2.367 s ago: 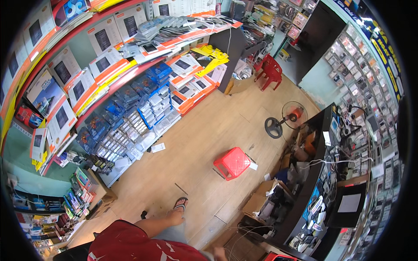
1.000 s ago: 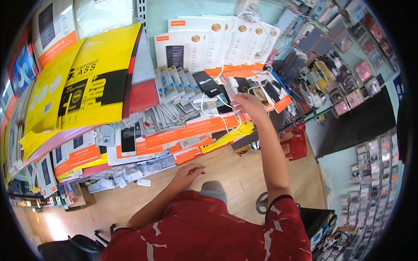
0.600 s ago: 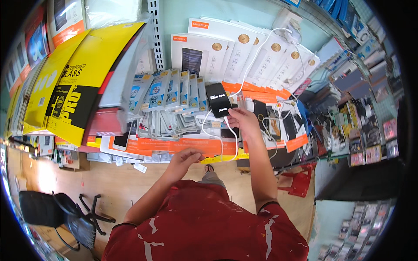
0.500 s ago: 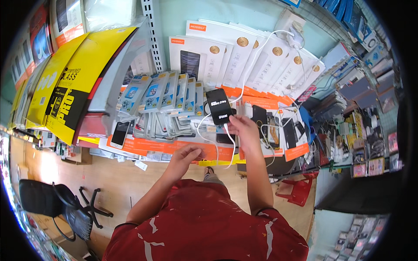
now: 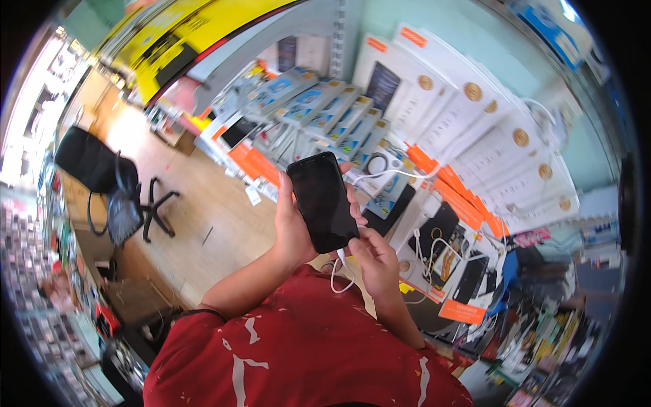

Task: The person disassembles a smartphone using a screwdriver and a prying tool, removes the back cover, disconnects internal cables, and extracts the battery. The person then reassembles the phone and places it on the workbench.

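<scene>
A black smartphone (image 5: 320, 200) with a dark screen is held up in front of my body, over the counter's near side. My left hand (image 5: 290, 234) is closed round it, thumb along the left edge and fingertips showing past the right edge. At the phone's lower right corner, my right hand (image 5: 377, 261) grips with thumb and bent fingers. A white charging cable (image 5: 344, 279) is plugged into the bottom end and loops down toward my red shirt. Behind the phone, another stretch of white cable (image 5: 413, 175) runs over the counter toward the wall.
Blue-and-white boxed accessories (image 5: 325, 108) stand in a row on the counter. Large white boxes (image 5: 468, 112) lean against the wall. A white phone (image 5: 237, 132) lies at the left; an opened phone (image 5: 444, 264) and other parts lie at the right. A black chair (image 5: 88, 159) stands left.
The phone has come nearer to my body, and its lit screen has gone dark. My left hand, empty before, now holds it too. The whole view has turned and shifted.
</scene>
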Available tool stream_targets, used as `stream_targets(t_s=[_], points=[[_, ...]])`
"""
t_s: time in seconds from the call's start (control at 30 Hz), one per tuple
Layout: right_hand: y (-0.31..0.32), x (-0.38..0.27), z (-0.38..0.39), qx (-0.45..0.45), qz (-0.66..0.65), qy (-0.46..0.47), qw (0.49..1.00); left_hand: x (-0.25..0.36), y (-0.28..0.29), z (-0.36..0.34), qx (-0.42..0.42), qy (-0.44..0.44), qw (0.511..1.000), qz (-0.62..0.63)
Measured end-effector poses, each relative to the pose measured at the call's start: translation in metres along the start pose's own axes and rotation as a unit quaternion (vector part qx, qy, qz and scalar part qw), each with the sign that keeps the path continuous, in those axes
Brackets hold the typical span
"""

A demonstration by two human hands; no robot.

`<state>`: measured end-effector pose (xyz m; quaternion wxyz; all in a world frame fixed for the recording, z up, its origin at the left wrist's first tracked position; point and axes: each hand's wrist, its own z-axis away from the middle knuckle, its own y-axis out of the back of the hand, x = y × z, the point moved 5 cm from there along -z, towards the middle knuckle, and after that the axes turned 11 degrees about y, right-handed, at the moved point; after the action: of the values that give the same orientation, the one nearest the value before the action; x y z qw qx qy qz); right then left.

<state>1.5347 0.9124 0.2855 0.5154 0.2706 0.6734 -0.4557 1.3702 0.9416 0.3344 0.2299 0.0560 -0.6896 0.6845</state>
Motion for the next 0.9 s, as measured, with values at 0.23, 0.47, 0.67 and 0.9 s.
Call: stream_targets(t_s=[0.23, 0.47, 0.67, 0.9], points=[[-0.044, -0.006, -0.002, -0.147, 0.119, -0.002, 0.982, 0.022, 0.017, 0.043, 0.071, -0.107, 0.991, -0.024], [-0.074, -0.018, -0.013, -0.182, 0.217, 0.000, 0.959, 0.041, 0.015, 0.062, 0.068, -0.145, 0.986, 0.038], [-0.086, -0.018, -0.015, -0.228, 0.258, 0.053, 0.937, 0.059, 0.020, 0.071, 0.034, -0.168, 0.985, 0.026], [-0.028, -0.012, -0.006, -0.071, 0.293, 0.038, 0.953, 0.137, 0.033, 0.088, 0.034, -0.274, 0.957, 0.091]])
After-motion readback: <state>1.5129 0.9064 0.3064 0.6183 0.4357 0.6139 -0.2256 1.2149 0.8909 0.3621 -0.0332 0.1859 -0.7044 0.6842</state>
